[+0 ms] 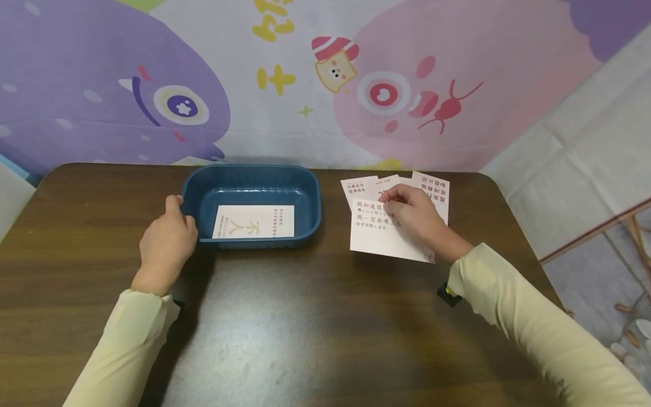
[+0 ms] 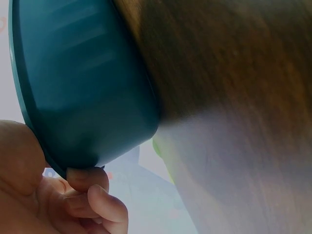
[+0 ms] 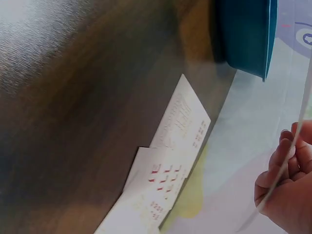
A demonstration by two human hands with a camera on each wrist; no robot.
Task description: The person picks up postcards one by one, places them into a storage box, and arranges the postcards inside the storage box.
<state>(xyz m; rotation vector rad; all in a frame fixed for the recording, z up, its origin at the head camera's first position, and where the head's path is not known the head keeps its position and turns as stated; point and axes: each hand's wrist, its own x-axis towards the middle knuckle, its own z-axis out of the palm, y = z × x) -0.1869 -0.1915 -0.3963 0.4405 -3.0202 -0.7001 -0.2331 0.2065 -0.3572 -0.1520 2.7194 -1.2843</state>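
A blue plastic bin (image 1: 251,244) stands at the back left of the table, with a printed card (image 1: 252,221) lying inside it. My left hand (image 1: 168,243) grips the bin's left rim; in the left wrist view the fingers curl at the edge of its wall (image 2: 87,87). On the right, my right hand (image 1: 414,217) pinches a white printed card (image 1: 378,240) by its upper edge. That card is held above the table, seen nearly edge-on in the right wrist view. Behind and below it lie several overlapping cards (image 3: 168,161), partly hidden by the held card and the hand.
Dark brown wooden table (image 1: 285,322) spreads out in front of both arms. A cloth backdrop with cartoon figures (image 1: 285,124) hangs right behind the table's far edge. At the right side is a pale panel (image 1: 580,147).
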